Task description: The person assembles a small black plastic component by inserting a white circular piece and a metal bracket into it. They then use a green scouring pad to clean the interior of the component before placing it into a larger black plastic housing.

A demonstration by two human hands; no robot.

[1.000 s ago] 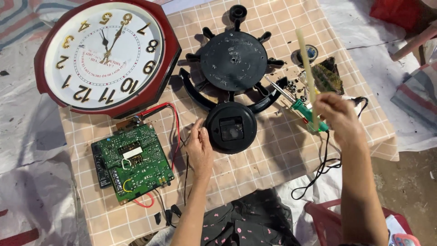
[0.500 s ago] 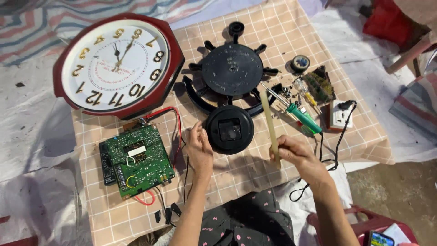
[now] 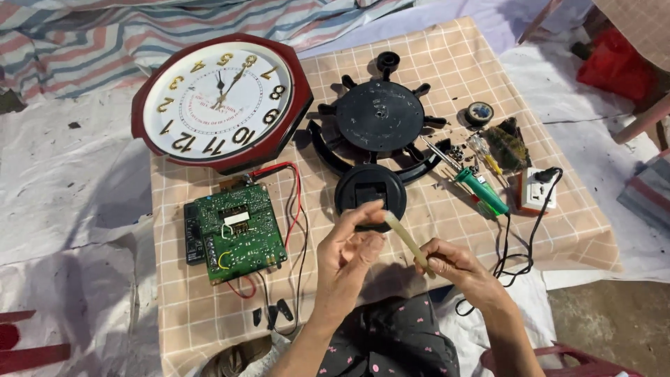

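A pale, yellowish stick [image 3: 407, 239] is held between both my hands above the table's near edge. My right hand [image 3: 457, 271] grips its lower end. My left hand [image 3: 351, 253] pinches its upper end with fingertips, just in front of a round black plastic part [image 3: 370, 193]. A green circuit board [image 3: 236, 232] with red and black wires lies to the left of my left hand.
A checked cloth [image 3: 209, 321] covers the small table. A dark red wall clock [image 3: 222, 101] lies at the back left. A black round housing with spokes [image 3: 380, 115] sits at the back centre. A green-handled soldering iron [image 3: 481, 192], small tools, tape roll [image 3: 479, 113] and a power socket [image 3: 539, 192] lie right.
My right hand has brought the stick from the right side down to the front centre. My left hand has lifted off the table and taken the stick's upper end.
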